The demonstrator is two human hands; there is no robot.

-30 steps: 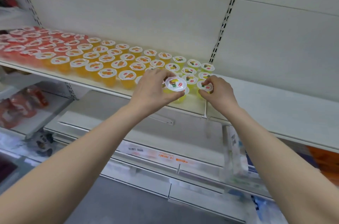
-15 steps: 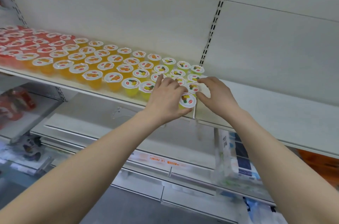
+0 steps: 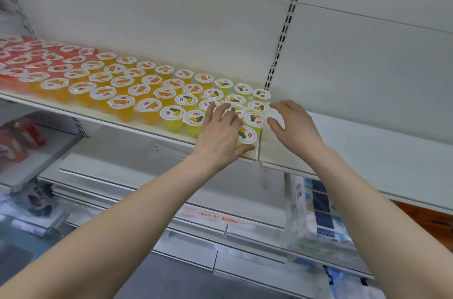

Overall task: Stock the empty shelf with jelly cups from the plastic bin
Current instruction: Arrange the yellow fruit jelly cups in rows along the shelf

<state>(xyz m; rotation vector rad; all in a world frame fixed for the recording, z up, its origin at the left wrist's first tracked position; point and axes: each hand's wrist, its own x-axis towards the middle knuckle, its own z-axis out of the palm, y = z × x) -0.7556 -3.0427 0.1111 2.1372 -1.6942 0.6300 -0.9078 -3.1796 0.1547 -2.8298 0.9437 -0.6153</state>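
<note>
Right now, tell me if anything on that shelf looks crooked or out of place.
Only the yellow cup in the left hand: it leans at the front edge of the shelf, its lid tipped, unlike the level rows. Nothing looks spilled.

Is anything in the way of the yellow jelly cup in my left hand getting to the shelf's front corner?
Nothing visible. The left hand holds the yellow jelly cup right at that corner of the shelf, next to other yellow cups; the right hand hovers open alongside.
</note>
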